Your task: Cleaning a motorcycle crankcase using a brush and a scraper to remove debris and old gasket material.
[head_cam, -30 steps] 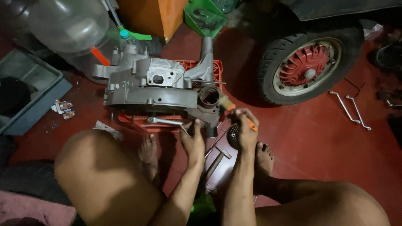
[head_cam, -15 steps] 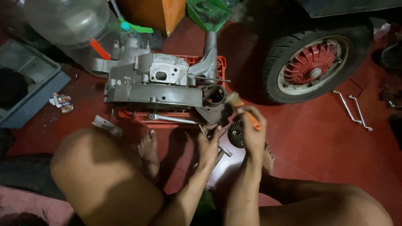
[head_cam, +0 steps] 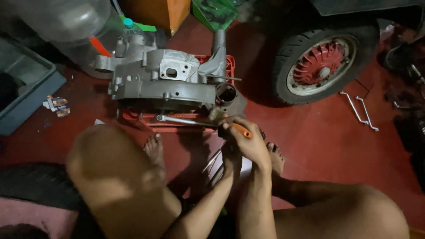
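Head view, one moment, workshop floor.

Item: grey cast-metal engine casing (head_cam: 164, 82), bare and stripped, resting on a red plastic crate (head_cam: 177, 120) on the dark red floor (head_cam: 318, 141). Round open bore (head_cam: 226, 94) at the casing's right end, nothing fitted in it. Long steel spanner (head_cam: 181, 119) lies along the crate's front edge, just below the casing.

Hands: right hand (head_cam: 248, 140) closed around an orange-handled tool (head_cam: 241, 130), held just below and in front of the open bore; whether the tool tip touches the casing cannot be told. Left hand (head_cam: 231, 159) sits directly beneath the right, mostly hidden by it; its grip cannot be made out.

Progress, as judged: the casing looks well stripped down, with ports and bore open; work appears to centre on the bore end. More slim steel tools (head_cam: 213, 163) lie loose on the floor beneath the hands, so the job reads as mid-course, not finished.

Surroundings: scooter wheel with red finned hub (head_cam: 322, 66) well to the right; two bent steel rods (head_cam: 359, 108) on the floor beside it; grey plastic tray (head_cam: 26, 88) at left; clear plastic jug (head_cam: 66, 22) behind the casing; small printed packet (head_cam: 56, 106) near the tray.
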